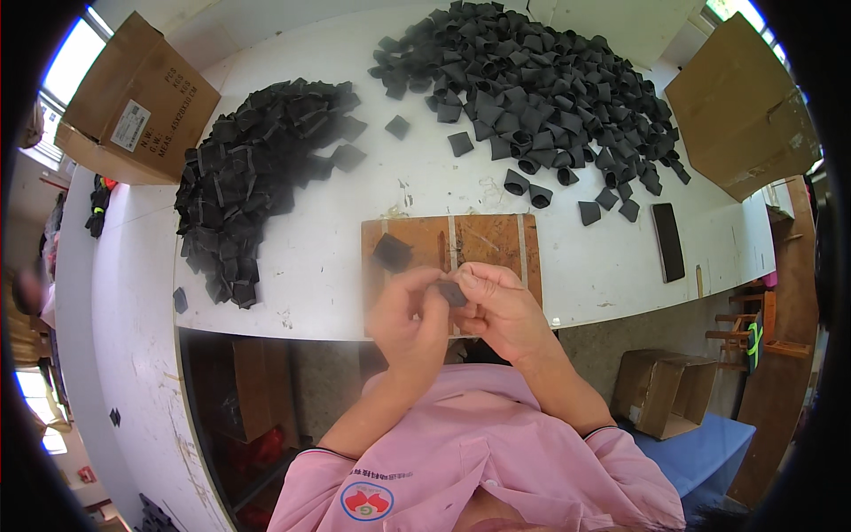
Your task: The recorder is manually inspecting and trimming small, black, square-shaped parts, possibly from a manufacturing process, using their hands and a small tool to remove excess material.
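My left hand (409, 316) and my right hand (503, 306) meet above the near part of a brown board (492, 232). Between their fingertips they pinch a small dark fabric piece (453, 294); its exact kind I cannot make out. Another flat black piece (392, 253) lies on the board just beyond my left hand. A heap of flat black pieces (257, 146) spreads over the table to the left. Farther off, to the right of centre, is a larger pile of black tube-shaped pieces (541, 89), many with open ends showing.
The white table (612, 284) carries a dark phone (668, 242) at right. Cardboard boxes stand at the far left (146, 102) and far right (745, 106). Below the table's right side are an open carton (663, 393) and a blue surface (709, 452). Several loose black pieces lie between the heaps.
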A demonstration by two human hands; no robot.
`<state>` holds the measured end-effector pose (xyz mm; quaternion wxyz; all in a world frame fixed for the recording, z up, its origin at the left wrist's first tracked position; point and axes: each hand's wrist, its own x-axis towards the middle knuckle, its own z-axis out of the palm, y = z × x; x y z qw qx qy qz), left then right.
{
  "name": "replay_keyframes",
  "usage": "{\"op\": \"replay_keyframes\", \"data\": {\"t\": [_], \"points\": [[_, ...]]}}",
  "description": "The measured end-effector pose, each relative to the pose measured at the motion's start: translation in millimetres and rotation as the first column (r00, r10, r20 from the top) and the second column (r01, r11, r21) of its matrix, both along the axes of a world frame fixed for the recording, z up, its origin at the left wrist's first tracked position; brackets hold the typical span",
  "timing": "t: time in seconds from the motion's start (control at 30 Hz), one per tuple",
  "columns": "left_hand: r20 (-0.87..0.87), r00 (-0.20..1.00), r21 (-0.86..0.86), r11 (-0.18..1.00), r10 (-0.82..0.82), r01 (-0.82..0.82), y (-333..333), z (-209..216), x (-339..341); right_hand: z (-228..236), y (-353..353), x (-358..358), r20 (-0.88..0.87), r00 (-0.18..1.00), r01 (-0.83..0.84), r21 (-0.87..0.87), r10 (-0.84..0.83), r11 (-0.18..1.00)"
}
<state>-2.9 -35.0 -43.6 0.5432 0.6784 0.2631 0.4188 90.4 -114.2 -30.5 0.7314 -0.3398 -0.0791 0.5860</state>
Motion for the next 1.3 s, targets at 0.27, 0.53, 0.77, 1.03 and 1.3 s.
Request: {"op": "replay_keyframes", "data": {"t": [0.27,0.53,0.77,1.03,1.3], "points": [[0.8,0.597,-0.597,-0.026,0.055,0.802,51.7,62.0,2.5,65.2,38.4,34.9,0.474,0.875,-0.13,0.036,0.098,0.991],[0.358,0.905,-0.64,0.645,-0.23,0.417,44.3,31.4,7.6,25.3,34.5,30.9,0.556,0.83,-0.041,0.009,0.029,0.999],[0.041,0.957,0.261,0.928,-0.286,0.266,53.8,47.4,17.5,33.0,22.4,18.6,0.934,-0.153,0.35,0.358,-0.324,0.866],[0.623,0.757,-0.366,0.782,-0.197,0.505,47.0,42.5,11.2,53.8,28.4,2.5,0.959,-0.013,0.334,0.271,-0.283,0.903],[0.591,0.796,-0.473,0.743,-0.131,0.473,39.3,30.7,5.0,36.9,31.5,10.8,0.902,-0.275,0.279,0.407,-0.334,0.87]]}}
